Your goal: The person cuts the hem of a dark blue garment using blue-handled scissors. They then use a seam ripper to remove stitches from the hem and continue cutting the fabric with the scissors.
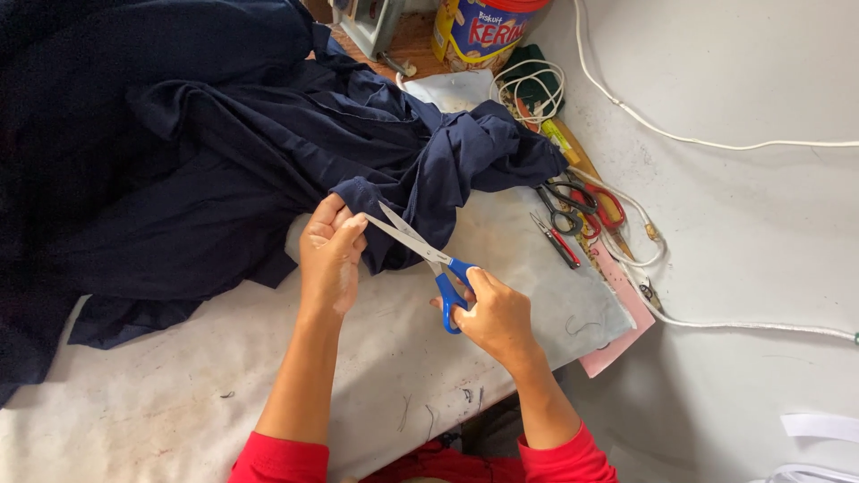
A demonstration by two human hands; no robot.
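Observation:
My left hand (329, 255) pinches an edge of the dark navy cloth (224, 152), which lies bunched across the left and middle of the white work surface (179, 394). My right hand (497, 313) grips blue-handled scissors (428, 259). Their silver blades are spread apart, with the tips right at the cloth edge next to my left fingers. Red sleeves cover both of my forearms near the bottom of the view.
Other scissors with black and red handles (577, 204) and small red snips (557, 240) lie right of the cloth. A white cord (698, 139) crosses the pale table. A tin (483, 31) stands at the back. A pink sheet (617, 340) pokes out below.

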